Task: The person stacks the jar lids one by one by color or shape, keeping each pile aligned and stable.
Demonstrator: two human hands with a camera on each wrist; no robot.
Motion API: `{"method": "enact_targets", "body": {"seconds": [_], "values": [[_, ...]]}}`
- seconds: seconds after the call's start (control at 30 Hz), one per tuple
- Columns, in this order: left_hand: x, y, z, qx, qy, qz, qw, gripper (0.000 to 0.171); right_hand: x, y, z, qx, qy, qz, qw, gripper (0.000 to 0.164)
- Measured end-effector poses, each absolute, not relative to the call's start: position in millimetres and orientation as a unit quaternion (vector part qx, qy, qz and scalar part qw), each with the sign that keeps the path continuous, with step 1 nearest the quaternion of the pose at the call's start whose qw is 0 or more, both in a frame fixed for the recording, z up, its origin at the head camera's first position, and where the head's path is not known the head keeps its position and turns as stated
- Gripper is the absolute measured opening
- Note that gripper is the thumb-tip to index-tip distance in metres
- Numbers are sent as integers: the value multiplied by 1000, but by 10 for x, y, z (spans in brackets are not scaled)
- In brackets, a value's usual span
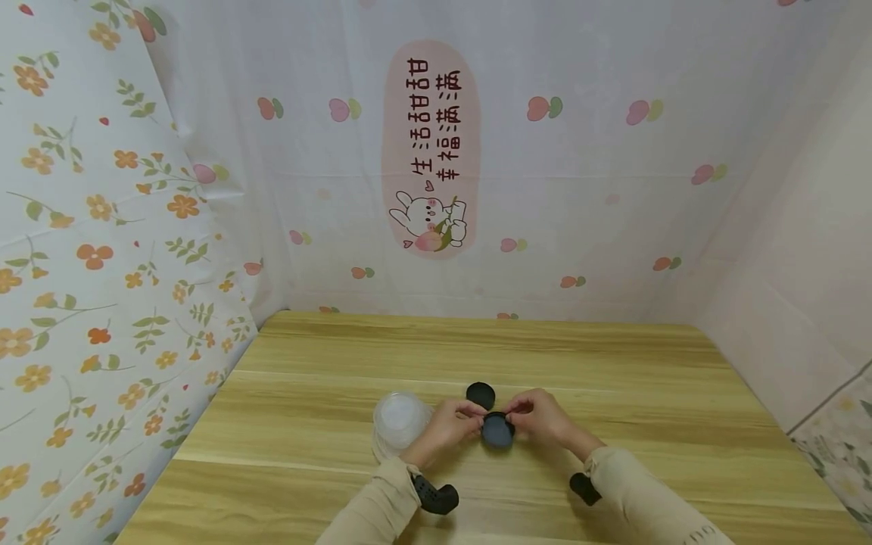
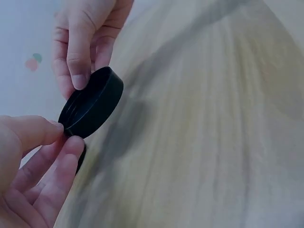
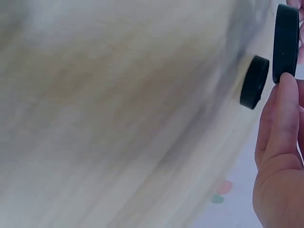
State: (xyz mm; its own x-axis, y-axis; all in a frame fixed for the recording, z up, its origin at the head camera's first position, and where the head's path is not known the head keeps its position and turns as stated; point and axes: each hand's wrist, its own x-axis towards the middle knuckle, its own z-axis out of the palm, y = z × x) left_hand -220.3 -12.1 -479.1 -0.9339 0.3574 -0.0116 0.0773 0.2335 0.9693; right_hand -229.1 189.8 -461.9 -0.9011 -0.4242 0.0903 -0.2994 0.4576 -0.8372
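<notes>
A shallow round black lid (image 1: 498,431) is held up between the two hands over the table. My left hand (image 1: 453,426) pinches its rim from the left, thumb against fingertips. From the other side my right hand (image 1: 545,421) grips the rim. In the left wrist view the lid (image 2: 97,104) is tilted, and its hollow side with a raised rim shows. A second round black piece (image 1: 481,395) rests on the table just beyond the hands; the right wrist view shows that black piece (image 3: 255,82) with a similar rim.
Clear round plastic containers (image 1: 397,416) stand on the wooden table (image 1: 306,424), left of my left hand and close to that forearm. A patterned cloth (image 1: 579,189) hangs behind the table's far edge. Black bands (image 1: 436,496) sit at both wrists.
</notes>
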Motion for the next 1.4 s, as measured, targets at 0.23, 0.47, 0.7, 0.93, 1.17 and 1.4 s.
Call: {"method": "enact_targets", "body": {"seconds": [0.23, 0.47, 0.7, 0.93, 1.17, 1.4], "values": [[-2314, -98, -4763, 92, 775, 621, 71, 15, -2418, 1829, -4568, -172, 865, -470, 46, 11], [-2389, -52, -4699, 49, 780, 622, 45, 16, -2548, 1760, -4570, -127, 866, -483, 25, 11], [-2506, -26, -4739, 30, 795, 606, 9, 18, -2672, 1660, -4598, -85, 863, -497, 15, 10], [-2569, -29, -4762, 3, 795, 607, -5, 22, -2769, 1578, -4644, -74, 867, -492, 3, 9], [-2594, -10, -4759, -6, 805, 593, -22, 21, -2828, 1550, -4696, -58, 866, -497, -5, 8], [-2602, 20, -4776, -17, 801, 598, -17, 20, -2866, 1555, -4742, -46, 862, -505, -1, 8]]}}
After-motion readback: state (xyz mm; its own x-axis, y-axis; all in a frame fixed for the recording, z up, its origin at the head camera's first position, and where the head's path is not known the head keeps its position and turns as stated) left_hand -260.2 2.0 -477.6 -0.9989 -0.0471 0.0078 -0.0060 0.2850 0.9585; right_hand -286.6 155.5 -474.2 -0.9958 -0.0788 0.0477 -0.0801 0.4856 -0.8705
